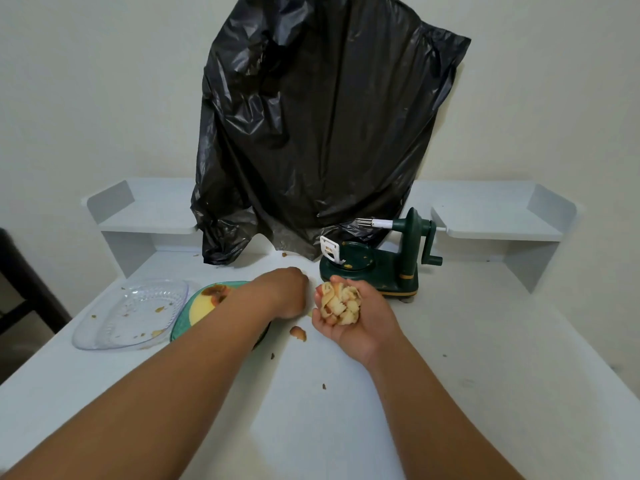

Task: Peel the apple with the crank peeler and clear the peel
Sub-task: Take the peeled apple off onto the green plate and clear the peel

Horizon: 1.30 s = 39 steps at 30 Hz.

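Observation:
My right hand point(353, 320) is palm up in front of the green crank peeler point(384, 265) and cups a pile of curled apple peel point(341, 303). The peeler's prongs carry no apple. My left hand point(287, 292) rests knuckles-up on the white table point(485, 358) just left of the right hand, its fingers curled under; whether it holds anything is hidden. A loose bit of peel point(298, 333) lies on the table between the two hands. The peeled apple point(204, 306) sits on a green plate point(181, 323), partly behind my left forearm.
A clear plastic tray point(131, 313) with small scraps lies left of the green plate. A black trash bag point(318, 133) hangs against the wall behind the peeler. Raised white shelves point(498, 216) flank the table's back. Tiny peel crumbs dot the table.

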Tool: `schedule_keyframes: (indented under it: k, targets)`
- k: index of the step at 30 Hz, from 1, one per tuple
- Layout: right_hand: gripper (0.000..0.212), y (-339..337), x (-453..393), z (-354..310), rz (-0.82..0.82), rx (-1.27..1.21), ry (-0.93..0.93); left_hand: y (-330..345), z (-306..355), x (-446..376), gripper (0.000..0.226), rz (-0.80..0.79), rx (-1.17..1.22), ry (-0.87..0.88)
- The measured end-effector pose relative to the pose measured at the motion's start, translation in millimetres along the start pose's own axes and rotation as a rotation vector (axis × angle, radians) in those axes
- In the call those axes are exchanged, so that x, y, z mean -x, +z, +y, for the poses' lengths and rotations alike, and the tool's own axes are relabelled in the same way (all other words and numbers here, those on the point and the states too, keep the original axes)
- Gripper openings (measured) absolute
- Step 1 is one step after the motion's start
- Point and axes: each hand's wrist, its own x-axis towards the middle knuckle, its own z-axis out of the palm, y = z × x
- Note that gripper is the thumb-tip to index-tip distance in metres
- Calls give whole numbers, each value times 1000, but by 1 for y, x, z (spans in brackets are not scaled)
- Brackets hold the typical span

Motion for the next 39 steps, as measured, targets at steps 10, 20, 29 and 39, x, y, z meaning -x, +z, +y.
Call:
schedule_keyframes:
  k: [10, 20, 29, 39]
  targets:
    - [16, -4, -7, 2, -33, -46, 9, -16, -18, 5, 30, 87, 118, -55]
    - [16, -5, -12, -1, -51, -72, -5, -8, -27, -54, 64, -96, -45, -218]
    - [17, -7, -16, -2, -17, -54, -76, -8, 8, 1, 20, -73, 103, 40]
    - [17, -11, -9, -5, 28, -72, -155, 15, 29, 68, 42, -46, 51, 153]
